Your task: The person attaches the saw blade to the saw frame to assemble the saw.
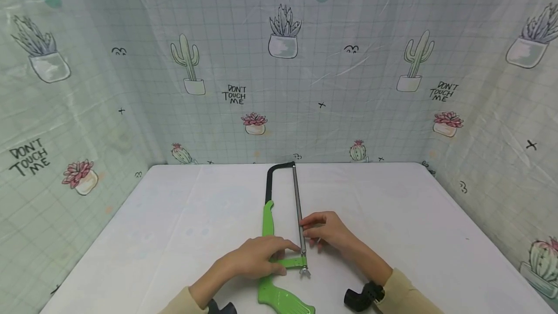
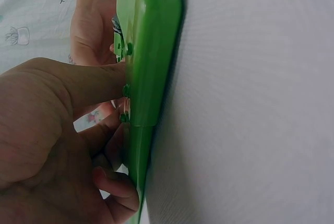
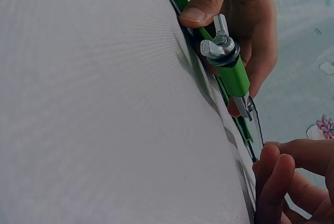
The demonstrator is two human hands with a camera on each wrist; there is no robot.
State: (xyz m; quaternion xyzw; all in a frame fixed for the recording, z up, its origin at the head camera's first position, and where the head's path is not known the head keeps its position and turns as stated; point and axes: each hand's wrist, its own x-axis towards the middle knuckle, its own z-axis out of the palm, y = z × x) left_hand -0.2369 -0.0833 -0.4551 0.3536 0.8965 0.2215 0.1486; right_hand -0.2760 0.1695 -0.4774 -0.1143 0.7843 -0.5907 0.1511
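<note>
Left grip (image 1: 257,258) and right grip (image 1: 329,229) on one saw (image 1: 268,219)

Left clamped on its green frame (image 1: 292,262), right pinching the blade (image 1: 298,193); wing nut (image 1: 304,272) at the near end; saw lies on the white surface (image 1: 174,236), before a printed sheet (image 1: 322,81).

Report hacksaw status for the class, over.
Left hand gripping green frame. Right hand pinching blade. Hacksaw on white table. No obstruction visible.

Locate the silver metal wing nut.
In the head view, the silver metal wing nut is low, slightly right of centre, just below the right end of the green crossbar on the green-and-black hacksaw.
</note>
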